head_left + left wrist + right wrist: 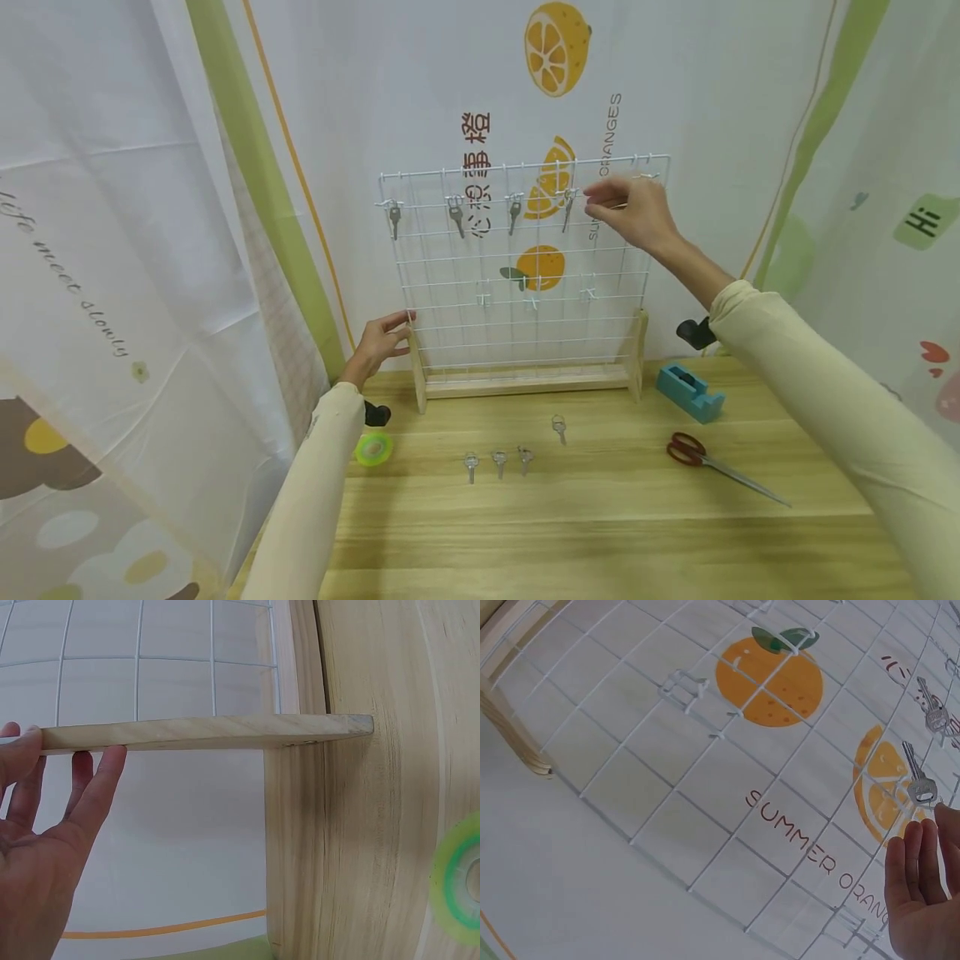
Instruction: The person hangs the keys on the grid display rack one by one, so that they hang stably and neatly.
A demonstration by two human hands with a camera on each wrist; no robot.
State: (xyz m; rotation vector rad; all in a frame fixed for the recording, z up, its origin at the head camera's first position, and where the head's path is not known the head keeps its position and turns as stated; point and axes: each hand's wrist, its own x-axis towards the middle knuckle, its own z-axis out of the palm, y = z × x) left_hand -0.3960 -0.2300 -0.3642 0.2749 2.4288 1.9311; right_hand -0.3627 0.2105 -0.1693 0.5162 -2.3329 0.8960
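A white wire grid rack (525, 325) on a wooden stand is upright on the table. My left hand (382, 342) grips its left wooden post (202, 733), thumb on one side and fingers on the other. Several keys hang in a row on hooks along the upper grid. Beside the rightmost hanging key (567, 211) is my right hand (637, 208), its fingers loosely bent and apart. In the right wrist view its fingertips are close to that key's (921, 784) head; whether they touch it is hard to tell. Three bare hooks (532, 302) sit lower on the grid.
Several loose keys (500, 463) lie in front of the rack. A yellow-green tape roll (373, 449) is at the left, a blue tape dispenser (690, 392) at the right. Red-handled scissors (723, 467) lie nearer on the right. A printed curtain (450, 67) hangs behind.
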